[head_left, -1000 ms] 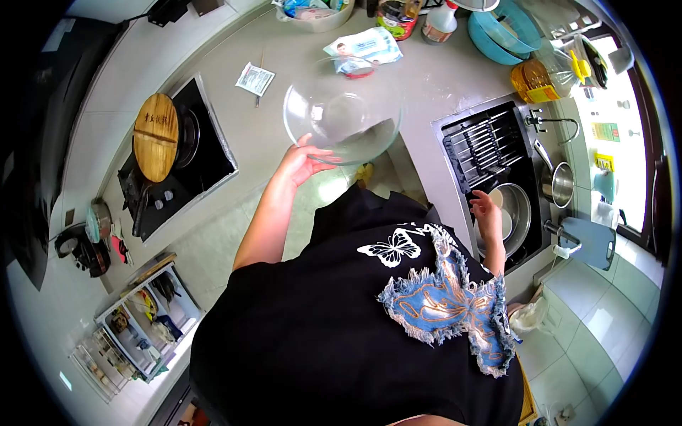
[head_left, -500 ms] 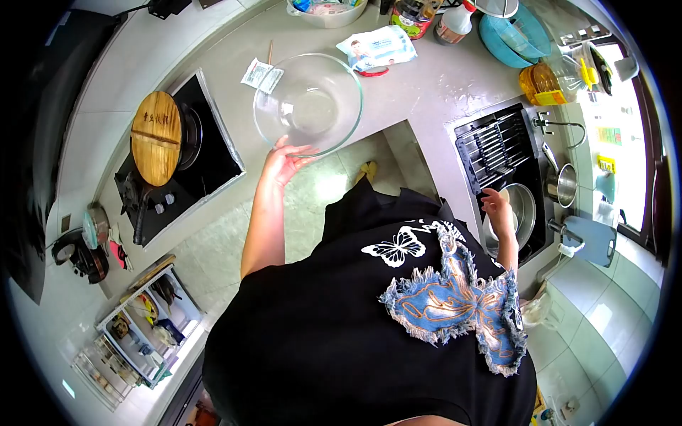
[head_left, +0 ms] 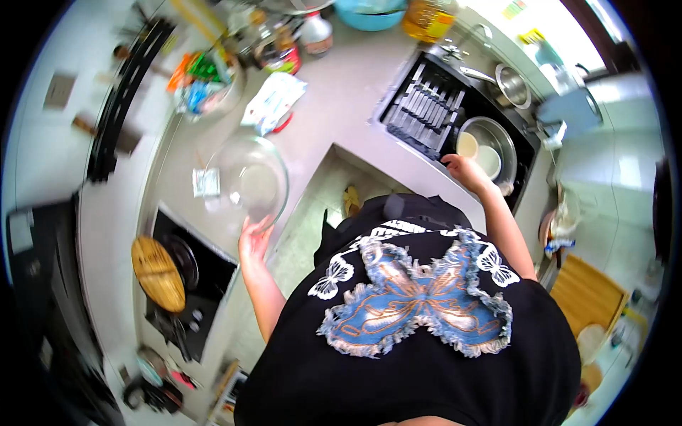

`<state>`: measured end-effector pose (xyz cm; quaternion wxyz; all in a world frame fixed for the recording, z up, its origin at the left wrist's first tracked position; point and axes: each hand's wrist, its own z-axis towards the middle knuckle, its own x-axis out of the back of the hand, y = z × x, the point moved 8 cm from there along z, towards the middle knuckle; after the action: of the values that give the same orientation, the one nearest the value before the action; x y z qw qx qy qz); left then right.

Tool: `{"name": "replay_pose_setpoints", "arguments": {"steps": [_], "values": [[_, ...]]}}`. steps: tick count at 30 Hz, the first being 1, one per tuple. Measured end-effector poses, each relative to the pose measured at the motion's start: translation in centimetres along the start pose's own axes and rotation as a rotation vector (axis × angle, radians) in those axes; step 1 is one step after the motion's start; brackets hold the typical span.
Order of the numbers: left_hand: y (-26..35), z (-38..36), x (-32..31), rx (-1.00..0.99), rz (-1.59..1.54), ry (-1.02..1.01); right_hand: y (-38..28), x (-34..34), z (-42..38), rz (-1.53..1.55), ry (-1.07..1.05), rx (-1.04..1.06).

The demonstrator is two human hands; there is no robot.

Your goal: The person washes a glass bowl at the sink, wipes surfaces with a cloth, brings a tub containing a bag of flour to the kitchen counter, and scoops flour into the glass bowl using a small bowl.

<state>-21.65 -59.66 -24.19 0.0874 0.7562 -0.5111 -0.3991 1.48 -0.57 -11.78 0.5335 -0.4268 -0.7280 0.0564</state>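
Observation:
A clear glass bowl [head_left: 283, 186] stands near the counter's front edge. My left hand [head_left: 254, 243] is at its near rim, fingers curled against the glass. A small white packet [head_left: 206, 182] lies at the bowl's left side. My right hand [head_left: 465, 172] is over the sink, open, with its fingers loosely apart and nothing visible in them. Just beyond it, a metal basin [head_left: 506, 145] in the sink holds a cream-coloured bowl [head_left: 467, 145] and a white bowl [head_left: 488, 162].
A black drying rack [head_left: 430, 106] covers the sink's left part. Behind the glass bowl are a wipes pack [head_left: 273, 99], a tub of bags [head_left: 206, 89] and sauce bottles [head_left: 280, 53]. A wooden-lidded pan [head_left: 158, 273] sits on the stove [head_left: 213, 284].
My view has turned right, towards the sink, so the counter appears shifted left. My left hand stays at the glass bowl's rim. My right hand is still over the sink, near the basin.

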Motion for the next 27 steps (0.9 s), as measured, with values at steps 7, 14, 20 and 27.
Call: {"name": "replay_pose_setpoints", "arguments": {"steps": [7, 14, 20, 27], "values": [[0.3, -5.4, -3.6, 0.275, -0.133, 0.095, 4.0, 0.1, -1.0, 0.000, 0.061, -0.117], [3.2, -2.7, -11.5, 0.162, 1.324, -0.177, 17.5, 3.1, -5.2, 0.489, 0.497, -0.360], [-9.9, -0.4, -36.6, -0.076, 1.370, -0.420, 31.6, 14.3, -5.7, 0.994, 0.917, -0.444], [-33.3, -4.6, -58.3, 0.480, 1.168, -0.919, 41.3, 26.7, 2.1, 0.167, 1.235, -0.517]]}}
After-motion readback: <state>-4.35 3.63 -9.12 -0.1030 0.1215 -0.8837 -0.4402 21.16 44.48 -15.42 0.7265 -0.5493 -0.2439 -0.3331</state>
